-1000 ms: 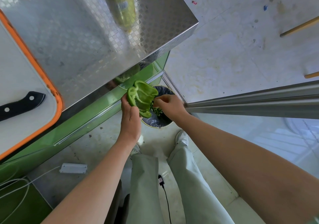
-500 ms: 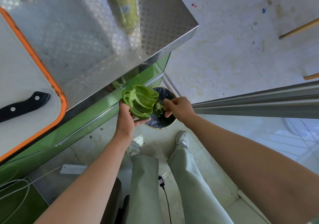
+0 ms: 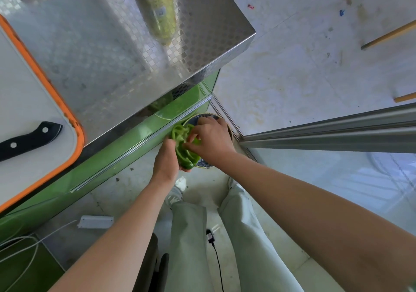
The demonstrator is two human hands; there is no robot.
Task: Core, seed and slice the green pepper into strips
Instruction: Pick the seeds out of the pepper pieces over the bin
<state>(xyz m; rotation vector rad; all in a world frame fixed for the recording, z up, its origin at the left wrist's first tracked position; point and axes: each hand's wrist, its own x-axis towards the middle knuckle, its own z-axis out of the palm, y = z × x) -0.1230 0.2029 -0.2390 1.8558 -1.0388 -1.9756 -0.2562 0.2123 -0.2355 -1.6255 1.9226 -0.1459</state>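
We see the green pepper point(image 3: 183, 147) held over the bin point(image 3: 203, 164) on the floor, just past the desk point(image 3: 126, 62) corner. The left hand point(image 3: 166, 161) is clamped around its underside. The right hand point(image 3: 210, 139) covers the opening, fingers reaching inside, so the core is hidden; their grip we cannot tell. The bin is mostly covered by both hands.
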